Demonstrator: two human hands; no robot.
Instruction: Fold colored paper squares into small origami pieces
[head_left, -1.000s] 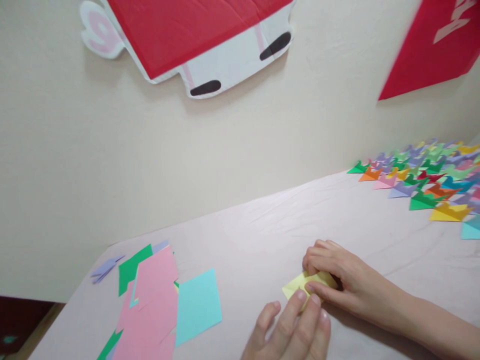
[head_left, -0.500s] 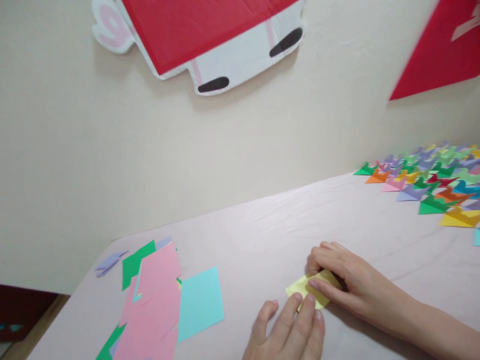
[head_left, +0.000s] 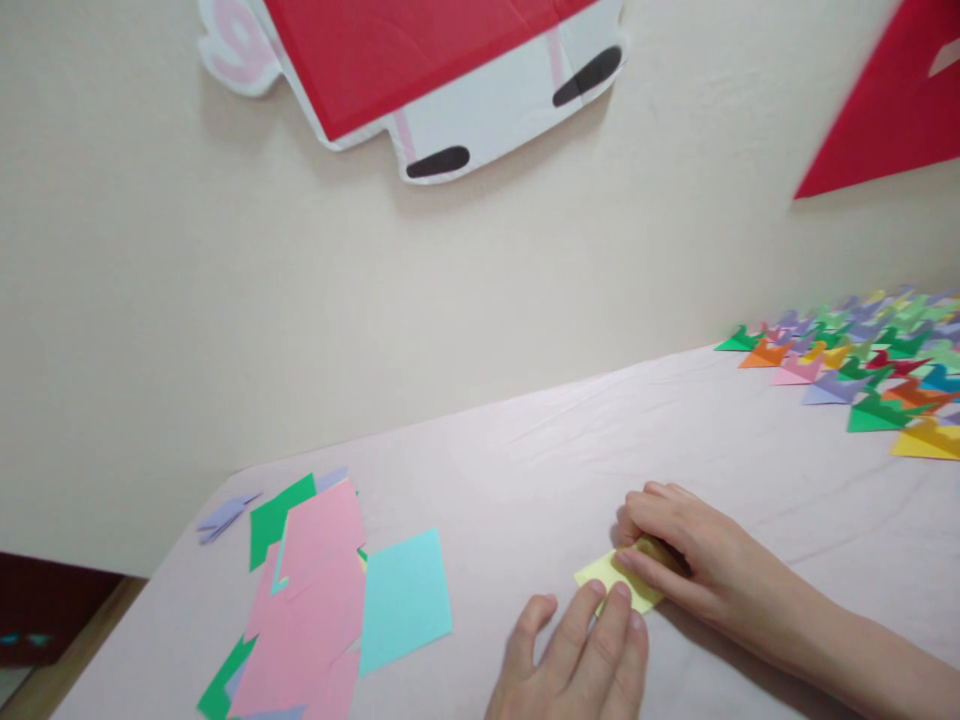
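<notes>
A small folded piece of yellow origami paper [head_left: 616, 581] lies on the table between my two hands. My left hand [head_left: 574, 660] rests at its near side, fingers spread and stretched out, with fingertips touching the paper's near edge. My right hand [head_left: 682, 545] grips the right end, its thumb on top and the other fingers curled around the far side. The right part of the paper is hidden beneath that hand.
To the left lie loose pink sheets [head_left: 311, 600], a light-blue sheet [head_left: 407, 600], a green sheet [head_left: 281, 520] and a folded lavender paper [head_left: 226, 518]. Many folded paper birds [head_left: 885, 412] stand in rows at the right. The pale tabletop [head_left: 510, 480] meets a wall [head_left: 450, 300] at the back.
The right end of the yellow paper is lifted and curled further under my right hand. My left hand has barely moved. The whole view has shifted slightly.
</notes>
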